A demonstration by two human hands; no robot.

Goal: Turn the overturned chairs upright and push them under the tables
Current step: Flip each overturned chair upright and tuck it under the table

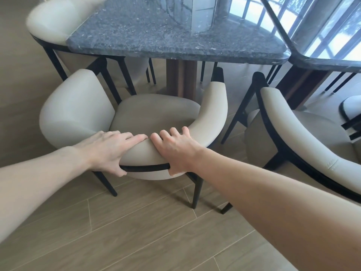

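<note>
A cream upholstered chair (152,114) with black legs stands upright on the floor, its seat facing the dark stone table (156,36). Its front reaches the table's near edge. My left hand (109,151) grips the curved backrest at its middle, fingers over the top and thumb under the black rim. Right beside it, my right hand (173,151) grips the same backrest, fingers curled over the top pad.
A second cream chair (293,133) stands close on the right, before another stone table (332,61). A third chair (56,22) is tucked at the table's far left. More chair legs show beneath. Wood plank floor (146,231) lies behind the chair.
</note>
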